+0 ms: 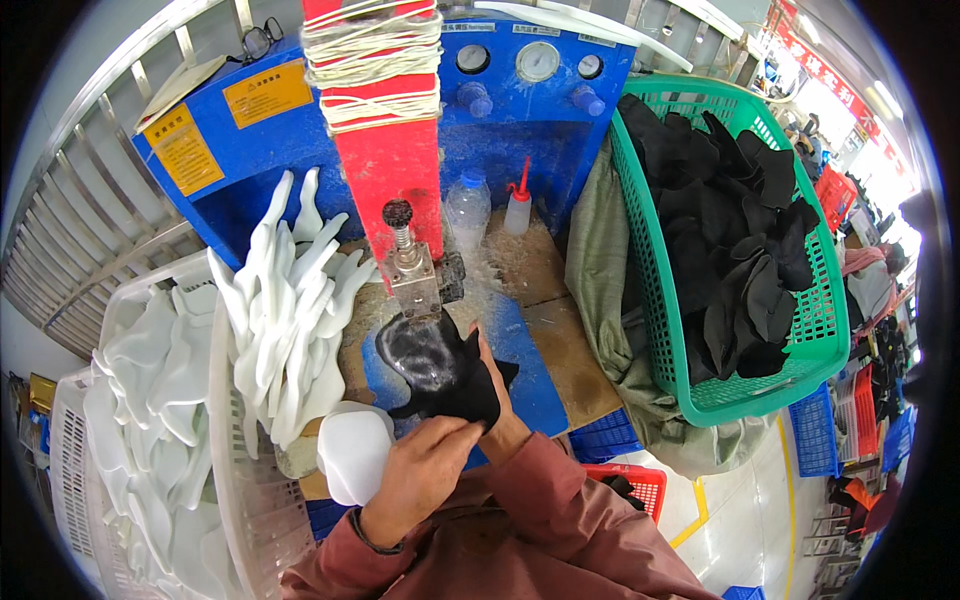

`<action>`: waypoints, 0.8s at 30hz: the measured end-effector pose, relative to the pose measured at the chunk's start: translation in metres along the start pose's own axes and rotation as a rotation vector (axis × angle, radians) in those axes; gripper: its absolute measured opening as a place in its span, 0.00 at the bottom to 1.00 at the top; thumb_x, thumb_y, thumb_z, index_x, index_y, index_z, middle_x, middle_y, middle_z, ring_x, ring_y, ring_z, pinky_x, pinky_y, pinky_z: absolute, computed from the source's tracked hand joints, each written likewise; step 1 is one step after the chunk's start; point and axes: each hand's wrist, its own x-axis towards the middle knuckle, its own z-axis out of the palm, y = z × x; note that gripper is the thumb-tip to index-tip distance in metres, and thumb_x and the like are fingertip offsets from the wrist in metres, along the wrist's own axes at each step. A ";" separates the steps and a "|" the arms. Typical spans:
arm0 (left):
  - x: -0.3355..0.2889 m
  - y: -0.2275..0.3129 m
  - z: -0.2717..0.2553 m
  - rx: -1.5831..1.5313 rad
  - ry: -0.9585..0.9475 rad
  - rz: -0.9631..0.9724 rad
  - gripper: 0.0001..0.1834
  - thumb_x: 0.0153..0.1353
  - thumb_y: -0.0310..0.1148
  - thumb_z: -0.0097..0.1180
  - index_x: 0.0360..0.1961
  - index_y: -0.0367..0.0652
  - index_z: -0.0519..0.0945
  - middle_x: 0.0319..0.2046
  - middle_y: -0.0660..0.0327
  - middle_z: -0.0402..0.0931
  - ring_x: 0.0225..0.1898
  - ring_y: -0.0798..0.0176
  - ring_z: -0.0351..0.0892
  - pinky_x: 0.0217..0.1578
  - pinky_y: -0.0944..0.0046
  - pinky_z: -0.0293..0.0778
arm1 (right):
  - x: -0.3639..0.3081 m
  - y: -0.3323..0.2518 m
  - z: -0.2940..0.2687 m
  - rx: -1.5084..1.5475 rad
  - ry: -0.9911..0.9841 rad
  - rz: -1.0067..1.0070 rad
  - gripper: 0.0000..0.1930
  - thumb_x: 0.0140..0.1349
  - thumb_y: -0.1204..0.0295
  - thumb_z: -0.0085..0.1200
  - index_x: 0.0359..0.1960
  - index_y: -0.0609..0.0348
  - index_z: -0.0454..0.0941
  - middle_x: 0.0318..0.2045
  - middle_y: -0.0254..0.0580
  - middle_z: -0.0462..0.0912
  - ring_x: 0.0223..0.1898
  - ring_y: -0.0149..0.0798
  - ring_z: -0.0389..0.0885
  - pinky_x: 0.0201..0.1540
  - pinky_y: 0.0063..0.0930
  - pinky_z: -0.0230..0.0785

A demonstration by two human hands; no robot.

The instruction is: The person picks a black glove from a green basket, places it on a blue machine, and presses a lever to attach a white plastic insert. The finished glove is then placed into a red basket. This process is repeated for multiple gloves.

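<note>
A black, cup-like fabric piece (pixel 440 370) with a shiny curved face sits under the metal head (pixel 415 285) of a red-armed machine. My left hand (pixel 425 470) pinches its near edge, fingers closed. Along its right side is my right hand (pixel 500 400), gripping the piece, with part of the fingers hidden behind it. Beside my left wrist rests a smooth white foam pad (pixel 355 455). Left of the machine head stands a stack of thin, curved white foam pieces (pixel 300 310).
A white crate (pixel 235 430) of white pieces stands at left. At right, a green basket (pixel 690 395) holds black pieces above a grey-green cloth (pixel 600 270). A plastic bottle (pixel 467 210) and a red-tipped squeeze bottle (pixel 518 208) stand behind the work spot. A blue gauge panel (pixel 510 90) backs it.
</note>
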 end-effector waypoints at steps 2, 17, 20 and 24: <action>-0.004 0.003 -0.001 0.005 -0.015 0.004 0.11 0.55 0.19 0.59 0.41 0.37 0.82 0.35 0.54 0.79 0.34 0.51 0.80 0.34 0.60 0.77 | -0.011 0.002 0.003 -0.004 0.019 0.054 0.31 0.71 0.44 0.37 0.61 0.57 0.71 0.52 0.41 0.79 0.51 0.37 0.78 0.57 0.30 0.69; -0.008 0.011 0.004 0.006 -0.052 0.117 0.13 0.53 0.20 0.59 0.42 0.38 0.81 0.37 0.57 0.77 0.36 0.54 0.79 0.35 0.61 0.77 | -0.041 -0.012 0.009 -0.039 0.063 0.007 0.35 0.72 0.43 0.29 0.65 0.60 0.64 0.60 0.49 0.73 0.58 0.46 0.74 0.62 0.39 0.66; -0.008 0.010 0.008 0.001 -0.060 0.139 0.15 0.53 0.21 0.57 0.44 0.38 0.80 0.37 0.58 0.76 0.36 0.55 0.79 0.36 0.61 0.77 | -0.046 -0.015 0.011 -0.059 0.102 -0.025 0.36 0.72 0.41 0.28 0.66 0.59 0.63 0.60 0.49 0.72 0.59 0.47 0.72 0.62 0.44 0.65; -0.011 0.007 0.007 0.022 -0.061 0.138 0.15 0.54 0.22 0.56 0.45 0.38 0.80 0.37 0.59 0.76 0.36 0.55 0.79 0.37 0.61 0.77 | -0.047 -0.016 0.015 -0.100 0.048 -0.062 0.38 0.70 0.38 0.29 0.65 0.58 0.64 0.60 0.48 0.72 0.58 0.48 0.73 0.61 0.48 0.66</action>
